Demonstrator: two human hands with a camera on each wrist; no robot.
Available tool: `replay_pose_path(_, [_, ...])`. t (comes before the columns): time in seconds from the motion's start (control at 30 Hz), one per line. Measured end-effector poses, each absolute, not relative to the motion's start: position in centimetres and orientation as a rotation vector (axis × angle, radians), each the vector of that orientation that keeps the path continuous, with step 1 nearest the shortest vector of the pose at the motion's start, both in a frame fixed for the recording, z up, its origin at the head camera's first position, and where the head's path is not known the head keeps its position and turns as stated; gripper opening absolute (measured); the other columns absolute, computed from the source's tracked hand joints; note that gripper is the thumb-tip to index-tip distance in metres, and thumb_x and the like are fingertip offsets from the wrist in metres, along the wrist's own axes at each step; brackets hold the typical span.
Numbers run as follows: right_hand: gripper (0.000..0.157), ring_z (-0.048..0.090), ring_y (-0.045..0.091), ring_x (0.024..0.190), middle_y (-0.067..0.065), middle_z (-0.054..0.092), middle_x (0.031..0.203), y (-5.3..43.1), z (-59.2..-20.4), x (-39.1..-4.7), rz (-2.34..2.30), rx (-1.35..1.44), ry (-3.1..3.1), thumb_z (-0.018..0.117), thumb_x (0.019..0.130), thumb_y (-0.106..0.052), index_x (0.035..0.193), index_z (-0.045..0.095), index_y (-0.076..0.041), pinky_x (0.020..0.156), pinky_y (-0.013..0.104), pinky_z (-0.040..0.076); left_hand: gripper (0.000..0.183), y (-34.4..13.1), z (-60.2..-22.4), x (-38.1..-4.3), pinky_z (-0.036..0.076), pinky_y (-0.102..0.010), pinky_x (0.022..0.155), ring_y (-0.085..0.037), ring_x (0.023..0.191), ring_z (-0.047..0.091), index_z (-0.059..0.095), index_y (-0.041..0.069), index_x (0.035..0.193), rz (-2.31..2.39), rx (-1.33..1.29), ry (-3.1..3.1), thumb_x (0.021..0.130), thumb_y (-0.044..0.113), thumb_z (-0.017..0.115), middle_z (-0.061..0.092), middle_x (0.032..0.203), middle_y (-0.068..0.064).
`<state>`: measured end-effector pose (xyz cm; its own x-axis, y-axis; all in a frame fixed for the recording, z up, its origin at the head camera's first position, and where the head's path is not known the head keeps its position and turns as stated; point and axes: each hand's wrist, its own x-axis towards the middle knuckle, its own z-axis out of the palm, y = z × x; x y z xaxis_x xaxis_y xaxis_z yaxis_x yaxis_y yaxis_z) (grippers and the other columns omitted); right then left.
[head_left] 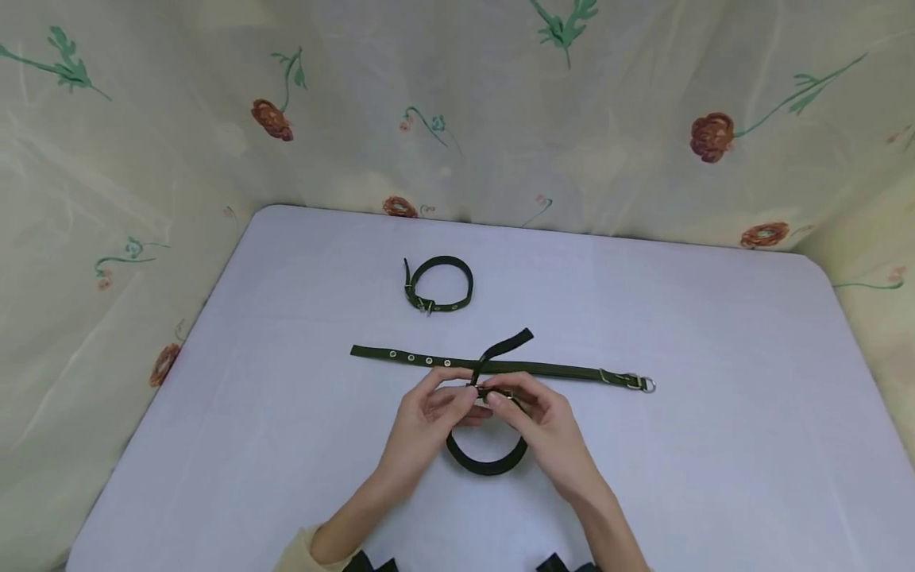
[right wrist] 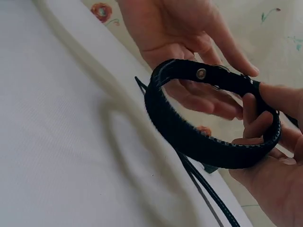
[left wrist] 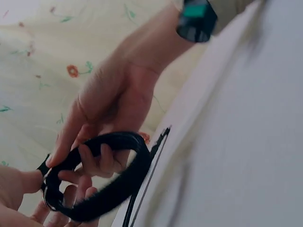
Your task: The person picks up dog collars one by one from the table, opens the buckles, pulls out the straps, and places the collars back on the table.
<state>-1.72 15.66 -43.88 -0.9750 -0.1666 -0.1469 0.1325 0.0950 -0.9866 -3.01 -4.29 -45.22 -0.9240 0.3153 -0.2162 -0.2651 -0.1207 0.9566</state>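
A dark collar (head_left: 488, 467), bent into a loop, is held up between both hands. My left hand (head_left: 430, 421) pinches it at the far side of the loop, by the buckle, with thumb and fingertips. Close beside it, my right hand (head_left: 549, 425) grips the strap with thumb and forefinger. The strap's free tail (head_left: 509, 344) sticks up and away past the fingers. A metal eyelet (right wrist: 201, 74) shows on the loop in the right wrist view. Most of the buckle is hidden by the fingers.
Just beyond the hands, a green collar (head_left: 557, 369) lies stretched flat, with eyelets at its left end and a metal ring at its right. Farther back lies a buckled green collar (head_left: 472, 284) in a loop. A white table (head_left: 715, 318) bears them; flowered curtains (head_left: 457, 103) surround it.
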Motion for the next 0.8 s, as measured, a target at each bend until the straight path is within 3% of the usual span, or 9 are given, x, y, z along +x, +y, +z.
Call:
replay_pose_path(0.13, [0.035, 0.069, 0.012, 0.114, -0.007, 0.075, 0.120, 15.93, -43.66, -1.88, -2.020, 0.166, 2.086, 0.068, 0.108, -0.026, 0.136, 0.067, -0.006, 0.094, 0.022, 0.056, 0.035, -4.26, -45.14, -2.87, 0.064, -0.030, 0.098, -0.019, 0.108, 0.081, 0.061, 0.019, 0.139, 2.021, 0.130, 1.926, 0.107, 0.029, 0.070, 0.078, 0.128, -0.019])
replay_pose_path(0.23, [0.036, 0.067, 0.013, 0.111, -0.004, 0.077, 0.118, 16.02, -43.50, -1.95, -2.078, 0.240, 2.031, 0.067, 0.109, -0.027, 0.137, 0.065, -0.005, 0.092, 0.022, 0.054, 0.032, -4.26, -45.16, -2.85, 0.063, -0.027, 0.096, -0.023, 0.109, 0.081, 0.061, 0.014, 0.135, 2.008, 0.135, 1.964, 0.108, 0.029, 0.069, 0.078, 0.129, -0.019])
replay_pose_path(0.33, [0.034, 0.064, 0.012, 0.107, -0.001, 0.077, 0.118, 16.01, -43.47, -1.96, -2.118, 0.257, 2.001, 0.066, 0.109, -0.025, 0.136, 0.065, -0.005, 0.089, 0.022, 0.052, 0.030, -4.25, -45.24, -2.90, 0.063, -0.024, 0.094, -0.023, 0.107, 0.081, 0.061, 0.009, 0.130, 2.009, 0.129, 1.981, 0.108, 0.029, 0.068, 0.078, 0.126, -0.020])
replay_pose_path(0.57, [0.035, 0.067, 0.010, 0.109, -0.012, 0.076, 0.111, 15.64, -43.69, -1.97, -2.053, 0.191, 1.995, 0.068, 0.108, -0.024, 0.136, 0.065, -0.003, 0.092, 0.023, 0.055, 0.029, -4.31, -45.27, -2.92, 0.063, -0.026, 0.094, -0.019, 0.102, 0.081, 0.066, 0.010, 0.131, 2.010, 0.107, 2.013, 0.107, 0.027, 0.069, 0.079, 0.119, -0.023])
replay_pose_path(0.8, [0.033, 0.065, 0.012, 0.108, -0.003, 0.076, 0.116, 15.88, -43.61, -2.04, -2.158, 0.286, 1.979, 0.067, 0.109, -0.021, 0.136, 0.064, -0.002, 0.088, 0.020, 0.053, 0.031, -4.28, -45.10, -3.02, 0.063, -0.021, 0.088, -0.027, 0.098, 0.082, 0.066, 0.014, 0.135, 1.976, 0.093, 2.124, 0.105, 0.020, 0.072, 0.084, 0.107, -0.015])
